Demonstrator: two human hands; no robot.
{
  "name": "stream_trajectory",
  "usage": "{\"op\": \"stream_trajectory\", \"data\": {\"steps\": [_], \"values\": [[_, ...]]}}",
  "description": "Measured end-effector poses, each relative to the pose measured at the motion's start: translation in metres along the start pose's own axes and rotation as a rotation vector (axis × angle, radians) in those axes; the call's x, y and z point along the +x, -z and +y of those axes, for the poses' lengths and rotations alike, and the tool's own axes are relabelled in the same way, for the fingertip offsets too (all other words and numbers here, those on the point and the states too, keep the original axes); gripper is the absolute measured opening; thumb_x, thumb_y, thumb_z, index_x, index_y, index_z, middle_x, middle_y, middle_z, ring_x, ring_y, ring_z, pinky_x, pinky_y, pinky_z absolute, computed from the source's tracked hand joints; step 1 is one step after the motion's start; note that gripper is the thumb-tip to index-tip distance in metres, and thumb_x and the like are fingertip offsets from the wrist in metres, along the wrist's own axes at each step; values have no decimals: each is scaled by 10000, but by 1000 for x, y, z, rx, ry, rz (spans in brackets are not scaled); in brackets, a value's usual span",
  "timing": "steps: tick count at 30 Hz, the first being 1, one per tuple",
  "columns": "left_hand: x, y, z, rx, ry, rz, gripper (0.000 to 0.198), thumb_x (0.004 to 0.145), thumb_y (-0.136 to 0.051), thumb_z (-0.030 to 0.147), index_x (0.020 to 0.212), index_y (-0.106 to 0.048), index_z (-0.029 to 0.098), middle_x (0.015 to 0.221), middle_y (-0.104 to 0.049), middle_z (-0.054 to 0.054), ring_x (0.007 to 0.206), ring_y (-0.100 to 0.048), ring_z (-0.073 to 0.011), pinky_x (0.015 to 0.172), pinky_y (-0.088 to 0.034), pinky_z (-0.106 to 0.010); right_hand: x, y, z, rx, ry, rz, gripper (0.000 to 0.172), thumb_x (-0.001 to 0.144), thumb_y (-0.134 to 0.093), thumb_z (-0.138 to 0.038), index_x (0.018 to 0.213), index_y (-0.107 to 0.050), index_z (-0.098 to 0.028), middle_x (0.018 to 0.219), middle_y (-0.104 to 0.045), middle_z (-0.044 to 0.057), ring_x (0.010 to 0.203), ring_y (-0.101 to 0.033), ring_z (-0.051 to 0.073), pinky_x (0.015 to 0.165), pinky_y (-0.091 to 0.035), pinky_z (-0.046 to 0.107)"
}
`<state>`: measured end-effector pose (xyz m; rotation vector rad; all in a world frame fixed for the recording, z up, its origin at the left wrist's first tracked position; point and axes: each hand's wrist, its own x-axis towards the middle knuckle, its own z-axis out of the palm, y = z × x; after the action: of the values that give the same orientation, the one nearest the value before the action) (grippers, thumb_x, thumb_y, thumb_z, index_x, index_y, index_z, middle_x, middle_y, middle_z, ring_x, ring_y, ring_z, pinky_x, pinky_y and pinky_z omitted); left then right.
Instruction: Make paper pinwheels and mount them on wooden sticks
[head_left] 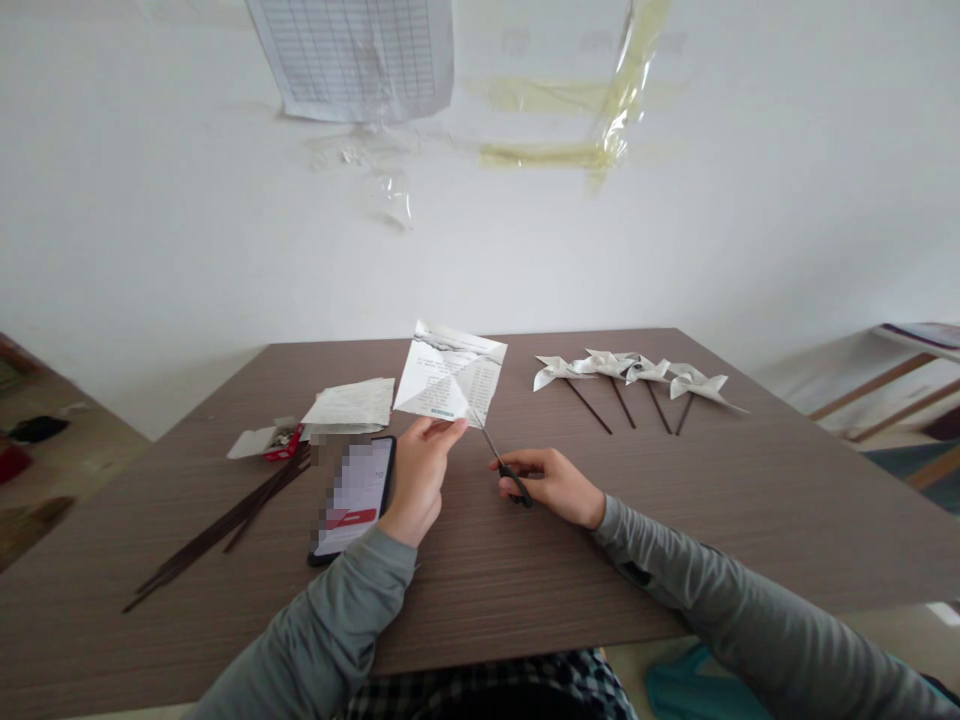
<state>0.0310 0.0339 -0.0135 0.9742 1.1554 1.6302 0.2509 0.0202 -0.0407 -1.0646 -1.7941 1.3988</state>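
Between thumb and fingers, my left hand (421,470) pinches the lower edge of a square printed sheet of paper (450,375), which is raised above the table and has diagonal creases. My right hand (551,482) has its fingers in the black handles of a pair of scissors (516,486). The scissor blades meet the paper's lower right corner; whether they are parted there is too small to tell. Close to my left wrist lies a phone (354,500) with its screen lit.
Several paper pinwheels (697,383) on dark sticks lie at the right back of the brown table (675,540). On the left are stacked paper sheets (349,405), a small red-and-white box (281,441) of small pieces, and a bundle of dark sticks (217,530). A wall (480,260) stands behind.
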Motion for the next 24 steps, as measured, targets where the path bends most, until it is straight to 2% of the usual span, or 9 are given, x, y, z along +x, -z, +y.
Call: {"op": "stream_trajectory", "data": {"steps": [8, 24], "values": [[0, 0, 0, 2, -2, -16, 476, 582, -1094, 483, 887, -866, 198, 969, -914, -103, 1039, -845, -341, 1056, -633, -506, 0, 0, -1, 29, -11, -11, 654, 888, -907, -655, 1307, -895, -153, 955, -879, 91, 891, -772, 263, 911, -632, 425], [-2, -2, 5, 5, 7, 2, 399, 556, -1045, 439, 811, -850, 203, 888, -905, -81, 960, -840, -320, 1007, -647, -476, -1, -1, -3, 31, -8, -17, 603, 899, -911, -623, 1259, -890, -141, 880, -832, 66, 813, -717, 229, 846, -622, 394]]}}
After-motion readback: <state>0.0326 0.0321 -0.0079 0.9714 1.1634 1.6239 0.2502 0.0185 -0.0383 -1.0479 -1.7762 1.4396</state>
